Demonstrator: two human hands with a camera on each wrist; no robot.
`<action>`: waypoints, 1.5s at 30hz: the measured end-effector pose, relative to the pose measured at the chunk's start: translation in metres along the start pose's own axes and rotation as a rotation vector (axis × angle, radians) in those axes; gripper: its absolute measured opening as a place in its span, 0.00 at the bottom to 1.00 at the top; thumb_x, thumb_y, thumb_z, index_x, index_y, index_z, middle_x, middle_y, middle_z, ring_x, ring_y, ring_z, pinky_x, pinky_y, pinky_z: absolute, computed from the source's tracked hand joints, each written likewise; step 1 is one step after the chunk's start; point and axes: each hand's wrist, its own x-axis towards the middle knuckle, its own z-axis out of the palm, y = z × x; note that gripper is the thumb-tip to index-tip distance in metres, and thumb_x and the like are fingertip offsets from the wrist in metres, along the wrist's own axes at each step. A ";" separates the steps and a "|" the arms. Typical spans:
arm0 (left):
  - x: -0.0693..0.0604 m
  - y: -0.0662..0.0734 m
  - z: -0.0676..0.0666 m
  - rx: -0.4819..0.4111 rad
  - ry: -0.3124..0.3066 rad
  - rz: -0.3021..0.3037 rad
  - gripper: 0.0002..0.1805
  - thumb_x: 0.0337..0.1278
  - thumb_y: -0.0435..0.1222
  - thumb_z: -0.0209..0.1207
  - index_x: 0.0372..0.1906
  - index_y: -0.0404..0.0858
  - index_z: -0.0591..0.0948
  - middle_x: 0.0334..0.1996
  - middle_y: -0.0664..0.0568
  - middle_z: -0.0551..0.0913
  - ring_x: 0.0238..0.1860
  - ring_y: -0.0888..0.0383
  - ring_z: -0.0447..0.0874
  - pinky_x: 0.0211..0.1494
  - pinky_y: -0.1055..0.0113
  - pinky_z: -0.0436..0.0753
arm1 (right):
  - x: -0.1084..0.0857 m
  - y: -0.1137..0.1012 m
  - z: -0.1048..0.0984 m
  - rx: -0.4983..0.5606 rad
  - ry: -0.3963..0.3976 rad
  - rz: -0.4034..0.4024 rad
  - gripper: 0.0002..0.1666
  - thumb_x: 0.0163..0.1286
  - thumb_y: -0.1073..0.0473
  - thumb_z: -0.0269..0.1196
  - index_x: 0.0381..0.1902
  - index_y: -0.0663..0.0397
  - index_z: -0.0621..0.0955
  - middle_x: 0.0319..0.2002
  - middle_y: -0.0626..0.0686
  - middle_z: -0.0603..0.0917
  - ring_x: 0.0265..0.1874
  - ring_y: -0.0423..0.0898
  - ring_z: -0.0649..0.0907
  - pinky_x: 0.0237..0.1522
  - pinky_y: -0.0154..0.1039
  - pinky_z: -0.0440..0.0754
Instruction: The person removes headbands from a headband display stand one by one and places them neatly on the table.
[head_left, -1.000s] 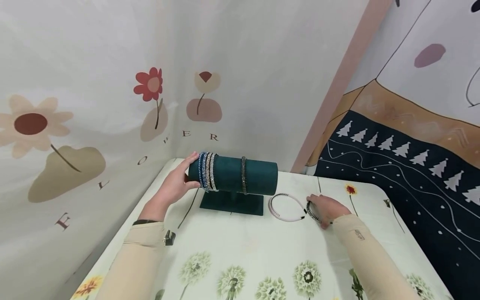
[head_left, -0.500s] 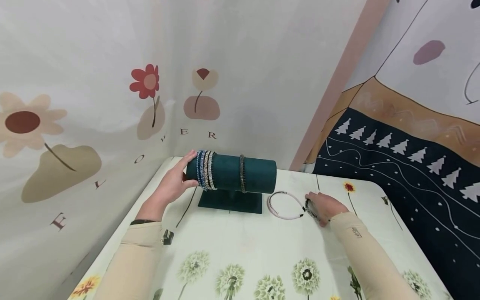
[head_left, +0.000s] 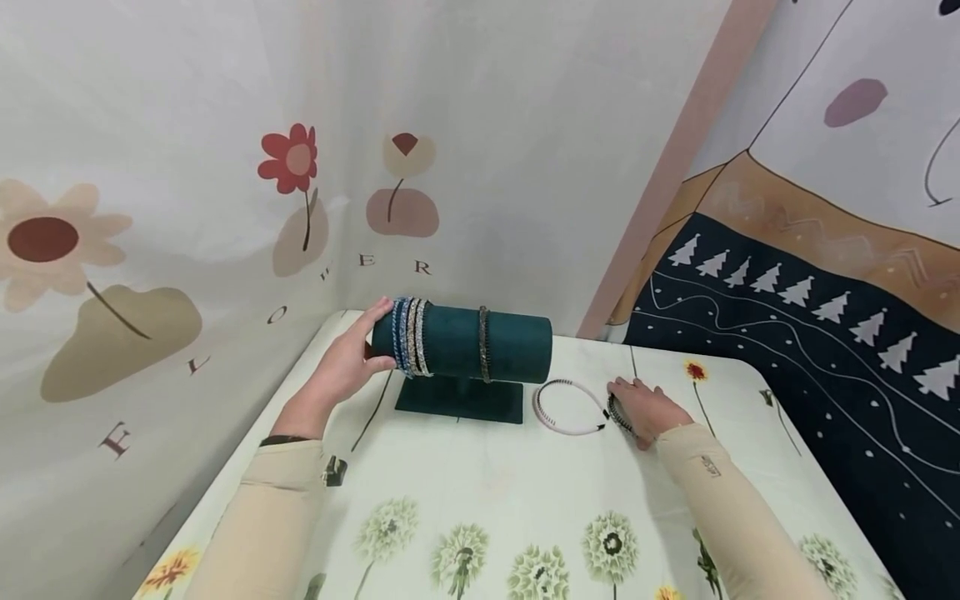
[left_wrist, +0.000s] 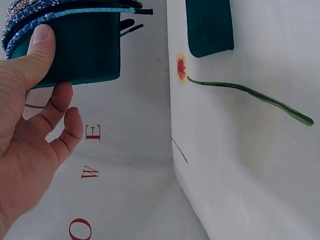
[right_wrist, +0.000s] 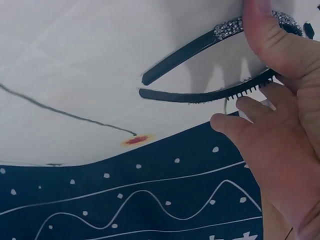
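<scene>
Headband (right_wrist: 227, 28), dark and jewelled, is pinched by the right hand (head_left: 647, 410) near a pale band (head_left: 538, 412) on the worktop (head_left: 487, 479), the left hand (head_left: 347, 364) gripping the roll (head_left: 454, 337), seemingly a pick-up needing a clean lift next.

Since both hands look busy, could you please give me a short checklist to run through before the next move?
1. Left hand steadying the green roll: ok, thumb and fingers hold its end.
2. Base set on the table: ok.
3. Right hand holding the black headband: ok, thumb on one side, fingers on the other.
4. Bare room on the roll: ok, on both sides of the lone dark headband.
5. Black headband on the roll: not ok, it is off to the side.
6. Pale pink headband apart from the black one: cannot tell, their ends lie too close.
</scene>
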 end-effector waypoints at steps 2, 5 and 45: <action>0.000 0.000 0.000 0.003 0.004 0.004 0.54 0.69 0.33 0.69 0.89 0.52 0.49 0.90 0.54 0.45 0.46 0.47 0.79 0.53 0.55 0.78 | 0.002 0.001 0.002 0.015 0.001 0.003 0.67 0.53 0.75 0.81 0.85 0.56 0.58 0.86 0.66 0.56 0.83 0.71 0.57 0.78 0.74 0.61; 0.001 0.001 0.000 -0.004 0.009 0.007 0.54 0.69 0.33 0.69 0.89 0.52 0.49 0.90 0.54 0.45 0.46 0.47 0.79 0.54 0.54 0.78 | 0.000 0.001 0.000 0.015 -0.006 -0.002 0.66 0.53 0.74 0.81 0.85 0.58 0.58 0.85 0.67 0.56 0.83 0.73 0.57 0.77 0.74 0.61; 0.001 0.002 -0.003 0.012 -0.003 -0.007 0.55 0.67 0.33 0.71 0.89 0.54 0.50 0.90 0.56 0.46 0.45 0.47 0.79 0.54 0.55 0.79 | -0.017 -0.061 -0.109 0.671 0.584 -0.278 0.50 0.78 0.42 0.67 0.86 0.53 0.58 0.81 0.64 0.67 0.80 0.66 0.67 0.78 0.68 0.66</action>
